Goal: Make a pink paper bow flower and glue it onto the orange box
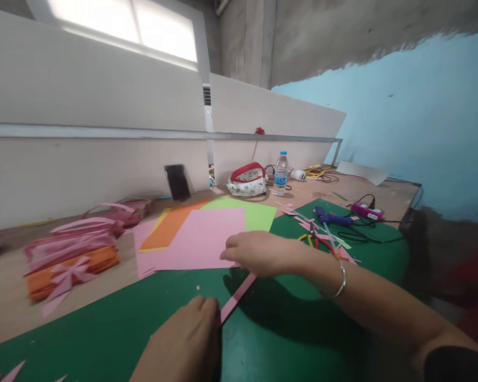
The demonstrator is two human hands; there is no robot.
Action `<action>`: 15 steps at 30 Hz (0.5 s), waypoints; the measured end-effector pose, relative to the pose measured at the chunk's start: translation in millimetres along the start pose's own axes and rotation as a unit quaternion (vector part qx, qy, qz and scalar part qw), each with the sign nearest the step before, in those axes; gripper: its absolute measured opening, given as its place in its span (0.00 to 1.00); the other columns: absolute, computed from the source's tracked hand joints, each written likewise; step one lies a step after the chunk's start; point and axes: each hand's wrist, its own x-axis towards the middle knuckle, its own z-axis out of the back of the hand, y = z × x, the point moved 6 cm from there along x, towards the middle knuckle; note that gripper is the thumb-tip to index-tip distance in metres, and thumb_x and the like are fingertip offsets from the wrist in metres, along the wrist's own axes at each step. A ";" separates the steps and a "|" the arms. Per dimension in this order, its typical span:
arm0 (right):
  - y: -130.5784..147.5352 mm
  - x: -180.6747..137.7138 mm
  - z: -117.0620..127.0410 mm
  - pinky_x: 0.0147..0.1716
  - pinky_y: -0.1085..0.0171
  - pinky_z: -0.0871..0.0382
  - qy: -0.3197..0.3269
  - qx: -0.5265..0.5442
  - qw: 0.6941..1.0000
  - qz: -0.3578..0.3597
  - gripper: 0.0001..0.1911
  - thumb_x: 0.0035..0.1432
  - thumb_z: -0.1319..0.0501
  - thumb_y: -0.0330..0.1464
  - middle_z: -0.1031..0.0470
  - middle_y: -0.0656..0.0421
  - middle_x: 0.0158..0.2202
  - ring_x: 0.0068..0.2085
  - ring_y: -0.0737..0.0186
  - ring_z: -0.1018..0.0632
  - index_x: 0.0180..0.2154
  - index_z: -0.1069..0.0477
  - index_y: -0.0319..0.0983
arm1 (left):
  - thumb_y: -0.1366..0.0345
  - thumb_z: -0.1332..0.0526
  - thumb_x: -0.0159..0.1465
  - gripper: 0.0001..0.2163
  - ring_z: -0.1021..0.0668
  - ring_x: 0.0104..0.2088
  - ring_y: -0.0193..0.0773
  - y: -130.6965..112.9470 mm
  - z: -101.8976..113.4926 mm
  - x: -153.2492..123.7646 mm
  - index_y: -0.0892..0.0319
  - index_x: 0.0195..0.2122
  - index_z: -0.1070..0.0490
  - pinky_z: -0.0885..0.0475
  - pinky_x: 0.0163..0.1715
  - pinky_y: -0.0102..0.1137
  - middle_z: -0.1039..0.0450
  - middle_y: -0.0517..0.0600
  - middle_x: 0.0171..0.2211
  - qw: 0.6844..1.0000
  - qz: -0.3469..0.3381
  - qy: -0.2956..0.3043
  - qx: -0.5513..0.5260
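A narrow pink paper strip (238, 298) runs slantwise between my two hands, above the green mat (287, 345). My left hand (187, 334) is closed around its near end, with the fingertips hidden behind the knuckles. My right hand (261, 253) is closed at the far end, palm down, its thumb out of sight. The fingers of that hand reach over the lower right corner of a pink paper sheet (211, 233). Under that sheet and beside it lie orange paper (167, 229) and light green paper (261, 214).
Pink and orange paper bundles (75, 270), one with a bow, lie left. A phone (177, 182) leans on the partition. A pouch (247, 183) and water bottle (280, 175) stand behind. At right are a glue gun (332, 216), pliers (313, 237), paper scraps and cables.
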 end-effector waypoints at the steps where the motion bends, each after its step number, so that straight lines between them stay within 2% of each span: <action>1: 8.6 4.8 -4.8 0.30 0.65 0.37 0.003 0.000 1.000 0.016 0.15 0.52 0.41 0.23 0.27 0.53 0.42 0.40 0.57 0.26 0.44 0.30 0.37 | 0.70 0.58 0.63 0.15 0.25 0.36 0.46 3.6 2.1 -0.4 0.61 0.34 0.32 0.33 0.35 0.38 0.29 0.58 0.36 1.000 0.008 0.009 0.004; 4: 25.5 10.1 -14.2 0.28 0.66 0.39 0.001 0.013 0.999 0.046 0.08 0.56 0.41 0.30 0.26 0.54 0.39 0.38 0.57 0.26 0.40 0.28 0.37 | 0.74 0.56 0.60 0.14 0.25 0.32 0.43 15.8 12.4 -6.0 0.61 0.32 0.31 0.33 0.32 0.36 0.28 0.57 0.35 0.999 0.033 0.002 0.023; 6: 34.2 10.4 -16.8 0.27 0.67 0.39 -0.009 0.031 0.998 0.059 0.12 0.61 0.45 0.37 0.25 0.55 0.38 0.38 0.60 0.25 0.41 0.29 0.37 | 0.73 0.55 0.60 0.14 0.25 0.30 0.42 23.5 18.6 -12.6 0.60 0.30 0.31 0.34 0.30 0.36 0.28 0.56 0.34 0.998 0.047 -0.017 0.034; 8: 43.1 11.3 -20.8 0.25 0.67 0.41 -0.021 0.038 0.997 0.070 0.14 0.62 0.47 0.40 0.25 0.57 0.35 0.36 0.61 0.25 0.39 0.28 0.38 | 0.73 0.54 0.60 0.13 0.25 0.31 0.42 28.5 20.9 -19.6 0.59 0.31 0.30 0.33 0.31 0.34 0.28 0.55 0.34 0.998 0.052 -0.031 0.028; 12: 62.7 13.9 -34.9 0.21 0.65 0.49 -0.095 0.006 0.990 0.106 0.06 0.56 0.43 0.30 0.27 0.60 0.26 0.27 0.63 0.28 0.27 0.30 0.37 | 0.71 0.53 0.61 0.14 0.24 0.35 0.41 31.8 19.5 -28.2 0.58 0.33 0.28 0.32 0.33 0.33 0.27 0.54 0.36 0.994 0.066 -0.085 0.010; 15: 74.4 10.6 -40.9 0.21 0.63 0.52 -0.199 -0.009 0.971 0.131 0.06 0.53 0.43 0.28 0.29 0.60 0.23 0.24 0.62 0.31 0.25 0.34 0.38 | 0.71 0.51 0.60 0.13 0.23 0.34 0.43 27.5 11.4 -24.9 0.58 0.31 0.27 0.31 0.33 0.35 0.24 0.54 0.35 0.995 0.050 -0.075 0.034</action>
